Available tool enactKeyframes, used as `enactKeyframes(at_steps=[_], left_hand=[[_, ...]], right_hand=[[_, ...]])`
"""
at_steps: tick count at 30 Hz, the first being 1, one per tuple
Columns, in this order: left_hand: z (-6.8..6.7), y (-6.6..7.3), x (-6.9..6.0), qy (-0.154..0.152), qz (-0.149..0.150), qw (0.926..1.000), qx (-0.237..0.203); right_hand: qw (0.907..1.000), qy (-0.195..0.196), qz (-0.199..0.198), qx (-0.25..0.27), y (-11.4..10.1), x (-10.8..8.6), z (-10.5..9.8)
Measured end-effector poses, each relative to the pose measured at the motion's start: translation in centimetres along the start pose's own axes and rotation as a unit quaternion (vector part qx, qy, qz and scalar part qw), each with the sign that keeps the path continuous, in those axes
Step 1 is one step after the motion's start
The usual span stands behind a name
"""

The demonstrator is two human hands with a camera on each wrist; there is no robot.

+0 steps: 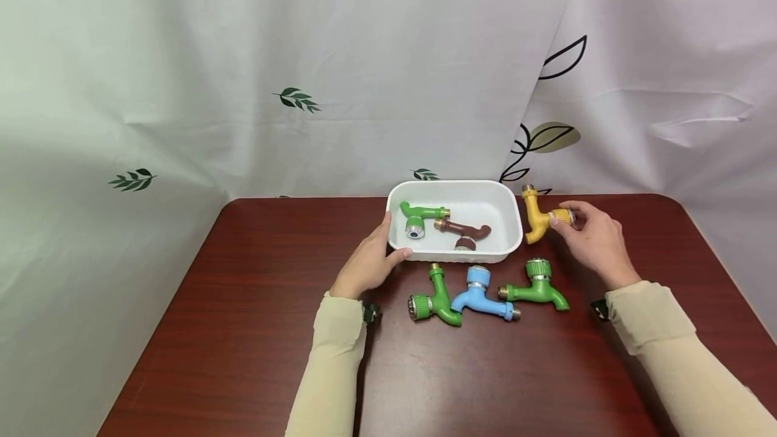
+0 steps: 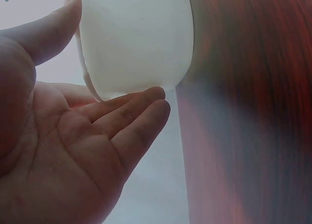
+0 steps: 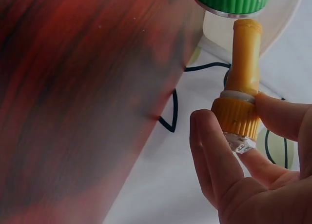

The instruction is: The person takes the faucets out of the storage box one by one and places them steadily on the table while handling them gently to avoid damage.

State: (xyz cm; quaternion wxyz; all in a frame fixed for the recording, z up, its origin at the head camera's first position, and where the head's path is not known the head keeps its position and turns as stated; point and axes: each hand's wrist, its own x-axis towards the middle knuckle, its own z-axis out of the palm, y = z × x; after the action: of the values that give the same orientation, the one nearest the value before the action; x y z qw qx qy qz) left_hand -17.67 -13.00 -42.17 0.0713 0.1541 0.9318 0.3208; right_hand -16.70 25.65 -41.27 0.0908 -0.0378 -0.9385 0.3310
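My right hand (image 1: 597,241) pinches the ribbed knob of a yellow tap (image 1: 536,219) between thumb and fingers, just right of the white tray (image 1: 512,248). The tap's clear-capped knob (image 3: 236,119) shows up close in the right wrist view. With straight fingers (image 2: 139,121), my left hand (image 1: 369,258) touches the tray's left end, its thumb along the front corner. Inside the tray lie a light green tap (image 1: 425,211) and a brown tap (image 1: 464,228).
In front of the tray lie a green tap (image 1: 442,299), a blue tap (image 1: 479,301) touching its spout, and another green tap (image 1: 537,292). A patterned white curtain (image 1: 364,73) hangs behind the dark red wooden table (image 1: 261,302).
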Motion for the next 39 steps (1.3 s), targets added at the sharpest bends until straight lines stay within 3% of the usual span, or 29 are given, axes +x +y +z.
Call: enactKeyframes(at_steps=[17, 26, 39], left_hand=[[-0.1, 0.2, -0.1, -0.006, -0.005, 1.0000, 0.005], [-0.1, 0.3, -0.1, -0.006, 0.000, 1.0000, 0.000], [-0.1, 0.1, 0.0, -0.005, 0.000, 1.0000, -0.004]], right_hand=[[0.9984, -0.052, -0.013, -0.019, 0.5, 0.1, 1.2], [0.9946, -0.099, 0.011, -0.029, 0.5, 0.4, 1.2], [0.9935, -0.107, 0.008, -0.037, 0.2, 1.0, 1.3]])
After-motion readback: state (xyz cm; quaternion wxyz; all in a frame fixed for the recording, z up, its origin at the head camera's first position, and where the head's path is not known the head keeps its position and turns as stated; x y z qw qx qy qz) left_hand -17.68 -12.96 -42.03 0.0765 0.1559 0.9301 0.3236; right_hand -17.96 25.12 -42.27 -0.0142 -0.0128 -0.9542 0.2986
